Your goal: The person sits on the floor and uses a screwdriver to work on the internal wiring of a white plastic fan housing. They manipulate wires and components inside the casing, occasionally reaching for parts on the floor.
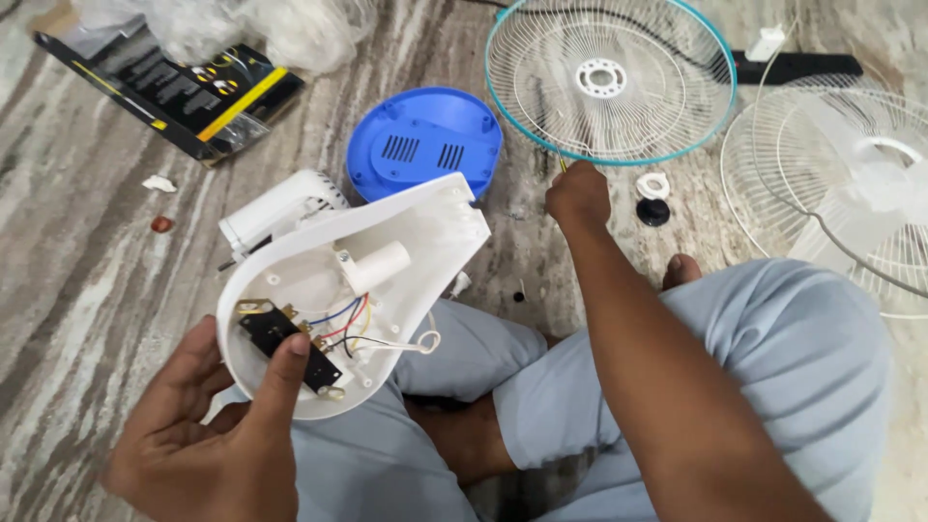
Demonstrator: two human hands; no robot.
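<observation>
Two hands at work, well apart. The left hand [208,435] grips a white fan housing [387,261] from below, its inside facing up, thumb pressing on the black switch block [290,346] with coloured wires [343,324] beside it. The right hand [578,193] reaches forward to the floor, fingers closed on a slim yellow-handled tool [562,164] at the rim of the teal-edged fan grille [609,82]. Between the hands, beyond the housing, lies a blue base cover [420,140]. Right of that hand, a second white grille [841,193].
</observation>
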